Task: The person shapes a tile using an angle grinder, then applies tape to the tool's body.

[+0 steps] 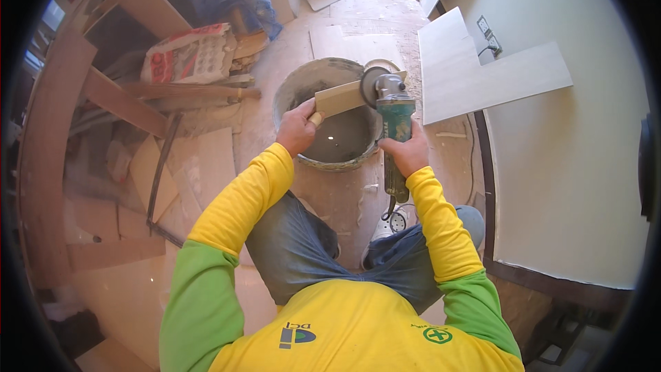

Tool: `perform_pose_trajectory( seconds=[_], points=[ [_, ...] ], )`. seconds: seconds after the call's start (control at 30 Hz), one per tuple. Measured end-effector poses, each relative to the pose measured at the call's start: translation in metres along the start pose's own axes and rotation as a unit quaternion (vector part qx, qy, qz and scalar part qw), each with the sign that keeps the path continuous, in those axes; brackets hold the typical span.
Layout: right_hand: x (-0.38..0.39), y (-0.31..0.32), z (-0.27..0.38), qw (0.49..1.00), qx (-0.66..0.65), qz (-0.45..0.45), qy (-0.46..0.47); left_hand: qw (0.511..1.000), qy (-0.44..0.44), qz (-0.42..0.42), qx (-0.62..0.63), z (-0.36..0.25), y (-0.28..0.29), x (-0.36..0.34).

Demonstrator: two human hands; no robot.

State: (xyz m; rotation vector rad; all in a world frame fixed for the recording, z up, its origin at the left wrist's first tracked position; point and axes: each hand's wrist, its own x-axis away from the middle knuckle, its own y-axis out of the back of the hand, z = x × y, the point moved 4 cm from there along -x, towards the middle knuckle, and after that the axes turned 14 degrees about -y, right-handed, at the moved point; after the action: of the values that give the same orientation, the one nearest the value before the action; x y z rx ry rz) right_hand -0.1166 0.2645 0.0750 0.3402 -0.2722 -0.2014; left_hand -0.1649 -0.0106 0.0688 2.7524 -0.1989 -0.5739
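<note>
My left hand (299, 128) grips the near end of a narrow beige tile strip (341, 97), thumb on top and fingers beneath. The strip reaches over a round bucket (292, 83) with grey, watery contents. My right hand (409, 146) is wrapped round the body of a teal angle grinder (396, 119), its handle pointing back toward me. The grinder's disc (370, 87) meets the far right end of the strip above the bucket's rim. Whether the disc is spinning I cannot tell.
An L-shaped cut tile (451, 69) leans against the right wall, beside an electrical outlet (490, 35). On the left lie a printed sack (189, 54), a broom (200, 91), blue plastic sheeting (231, 2) and tile offcuts (155, 176). A black cord (474, 158) runs along the floor at right.
</note>
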Motion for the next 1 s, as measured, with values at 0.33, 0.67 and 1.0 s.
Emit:
perform_pose_trajectory(
  seconds=[0.33, 0.67, 1.0],
  points=[
    [0.020, -0.021, 0.002, 0.999, 0.022, 0.041, 0.004, 0.999, 0.019, 0.002, 0.033, 0.006, -0.002, 0.000],
    [-0.016, 0.008, -0.014, 0.998, 0.024, -0.045, -0.035, 0.996, 0.052, -0.001, 0.073, -0.002, -0.006, 0.001],
    [-0.054, 0.074, -0.051, 0.923, -0.325, -0.106, -0.176, 0.971, -0.143, 0.057, -0.180, -0.012, -0.002, 0.017]
  ],
)
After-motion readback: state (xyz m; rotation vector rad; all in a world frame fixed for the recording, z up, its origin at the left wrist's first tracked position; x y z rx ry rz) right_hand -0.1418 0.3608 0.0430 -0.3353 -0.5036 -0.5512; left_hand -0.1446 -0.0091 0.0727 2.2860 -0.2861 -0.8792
